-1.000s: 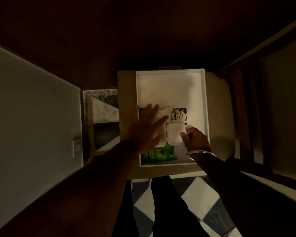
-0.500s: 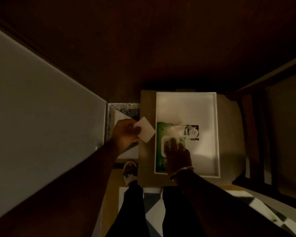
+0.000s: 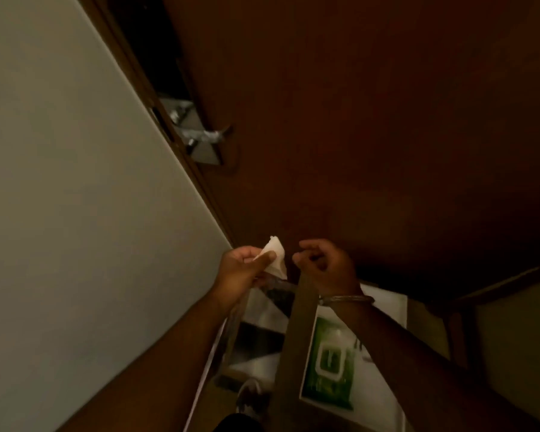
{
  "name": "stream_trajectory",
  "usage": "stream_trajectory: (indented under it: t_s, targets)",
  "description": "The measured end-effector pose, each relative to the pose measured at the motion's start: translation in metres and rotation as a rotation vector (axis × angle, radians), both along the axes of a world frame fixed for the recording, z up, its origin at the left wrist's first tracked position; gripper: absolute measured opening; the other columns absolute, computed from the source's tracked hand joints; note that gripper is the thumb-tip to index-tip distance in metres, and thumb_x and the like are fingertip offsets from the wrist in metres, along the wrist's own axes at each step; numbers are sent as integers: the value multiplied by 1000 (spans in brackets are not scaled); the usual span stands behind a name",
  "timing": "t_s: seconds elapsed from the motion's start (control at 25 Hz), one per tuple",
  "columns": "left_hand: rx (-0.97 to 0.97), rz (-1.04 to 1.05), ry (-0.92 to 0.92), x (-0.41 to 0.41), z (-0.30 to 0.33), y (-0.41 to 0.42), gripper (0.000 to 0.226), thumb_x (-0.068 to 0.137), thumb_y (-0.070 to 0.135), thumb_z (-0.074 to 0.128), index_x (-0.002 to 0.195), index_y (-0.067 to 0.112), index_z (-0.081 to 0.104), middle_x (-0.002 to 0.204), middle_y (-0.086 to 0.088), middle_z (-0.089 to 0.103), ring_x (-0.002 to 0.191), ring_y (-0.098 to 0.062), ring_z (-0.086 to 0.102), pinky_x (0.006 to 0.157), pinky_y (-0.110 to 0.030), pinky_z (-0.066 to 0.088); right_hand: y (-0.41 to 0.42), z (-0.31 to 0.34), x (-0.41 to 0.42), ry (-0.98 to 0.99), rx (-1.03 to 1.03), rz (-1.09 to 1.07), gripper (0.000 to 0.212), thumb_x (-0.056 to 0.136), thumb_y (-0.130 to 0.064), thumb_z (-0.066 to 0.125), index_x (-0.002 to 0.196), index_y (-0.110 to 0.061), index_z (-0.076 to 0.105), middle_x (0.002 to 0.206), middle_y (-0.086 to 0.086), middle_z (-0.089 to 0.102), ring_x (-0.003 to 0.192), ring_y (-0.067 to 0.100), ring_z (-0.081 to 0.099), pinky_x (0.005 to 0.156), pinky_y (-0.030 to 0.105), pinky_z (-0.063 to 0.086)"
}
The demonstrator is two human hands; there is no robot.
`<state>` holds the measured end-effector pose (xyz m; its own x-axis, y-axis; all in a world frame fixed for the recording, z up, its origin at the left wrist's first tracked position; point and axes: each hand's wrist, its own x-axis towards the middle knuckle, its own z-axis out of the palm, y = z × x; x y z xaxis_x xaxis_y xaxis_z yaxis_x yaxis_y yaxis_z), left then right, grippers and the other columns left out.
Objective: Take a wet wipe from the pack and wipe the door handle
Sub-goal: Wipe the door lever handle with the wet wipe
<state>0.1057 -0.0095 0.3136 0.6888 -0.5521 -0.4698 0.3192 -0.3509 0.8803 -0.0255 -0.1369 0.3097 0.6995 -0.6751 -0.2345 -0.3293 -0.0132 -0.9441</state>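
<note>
Two hands: raised together before the door, pack (image 3: pixel 328 366) below in its tray (image 3: pixel 384 310).
Left hand (image 3: pixel 240 272): pinching the folded wipe (image 3: pixel 275 257).
Right hand (image 3: pixel 328 266): loosely curled, empty.
Door handle (image 3: pixel 206 137): up-left, well apart; left hand nearer, lever roughly crosswise.

head cam | steep downward tilt | close on door (image 3: pixel 356 120)

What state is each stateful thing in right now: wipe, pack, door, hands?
Folded white wet wipe: pinched in left hand.
Green wipe pack: lid shut, lying in white tray.
Dark wooden door: ajar.
Metal door handle: untouched.
Right hand: curled, empty.
</note>
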Motion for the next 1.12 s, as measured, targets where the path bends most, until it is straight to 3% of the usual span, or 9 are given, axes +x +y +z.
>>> stream_trajectory:
  t_s: [0.16, 0.32, 0.6, 0.76, 0.84, 0.96, 1.12]
  targets:
    - [-125, 4, -83, 34, 72, -1, 22, 84, 38, 70, 95, 19, 72, 89, -4, 77, 77, -15, 72, 58, -24, 53, 2, 83, 51, -43, -38, 189, 27, 77, -15, 82, 100, -5, 72, 81, -1, 70, 70, 10, 67, 65, 22, 55]
    - [-214, -96, -118, 87, 126, 8, 18, 84, 32, 72, 99, 22, 73, 92, -5, 76, 77, -13, 70, 59, -21, 53, -4, 127, 105, -109, -19, 30, 1, 85, -5, 71, 85, -6, 72, 64, 3, 66, 53, 10, 60, 51, 19, 47]
    - [-359, 98, -29, 177, 143, 20, 13, 94, 23, 60, 102, 17, 69, 96, -6, 76, 85, -23, 72, 59, -28, 57, 5, 146, 194, -115, 278, -234, 20, 96, -12, 49, 84, -8, 65, 67, 7, 63, 50, 14, 51, 41, 21, 36]
    - [-441, 222, -9, 206, 140, 18, 10, 97, 15, 52, 106, 12, 58, 100, -15, 74, 82, -26, 73, 56, -30, 58, 14, 152, 217, -141, 198, -236, 15, 99, -13, 48, 95, -12, 63, 77, 6, 69, 54, 14, 55, 46, 22, 42]
    - [-476, 230, 52, 217, 142, 15, 11, 97, 11, 52, 107, 14, 51, 108, -18, 68, 83, -29, 73, 57, -32, 59, 11, 161, 216, -182, -56, -221, 13, 100, -16, 49, 98, -16, 63, 78, 2, 69, 60, 12, 59, 52, 23, 45]
    - [-489, 190, 35, 226, 148, 11, 17, 98, 4, 48, 102, 21, 48, 108, -18, 63, 75, -25, 73, 55, -29, 58, -7, 197, 201, -274, -639, -174, 13, 99, -27, 48, 98, -24, 61, 86, -6, 66, 76, 8, 61, 62, 14, 46]
    - [-390, -11, -309, 227, 151, 5, 31, 98, -1, 42, 94, 18, 66, 114, -11, 65, 91, -20, 69, 62, -21, 56, -61, 258, 185, -168, -1685, -1, 27, 91, -34, 51, 110, -18, 63, 124, 6, 64, 111, 27, 60, 93, 42, 44]
